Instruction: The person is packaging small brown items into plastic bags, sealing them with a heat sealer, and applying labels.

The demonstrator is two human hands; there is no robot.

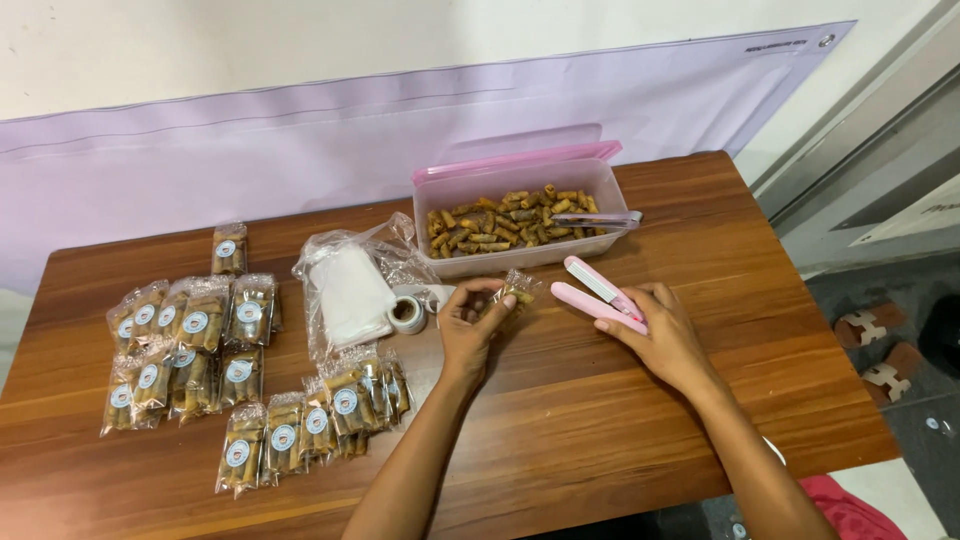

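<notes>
The left hand (468,325) pinches a small clear plastic snack packet (518,290) between its fingertips, just left of the pink handheld heat sealer (598,293), which the right hand (665,335) grips, above the wooden worktop (600,420).

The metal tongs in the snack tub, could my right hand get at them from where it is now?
Probably yes: the tongs lie uncovered on the open tub, but the right hand holds the pink sealer.

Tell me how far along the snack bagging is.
Done: many sealed clear snack packets with round stickers lie on the wooden table. In hand: the left hand holds a small filled bag; the right hand holds an open pink handheld sealer. Left: rolls in the clear plastic tub.
</notes>
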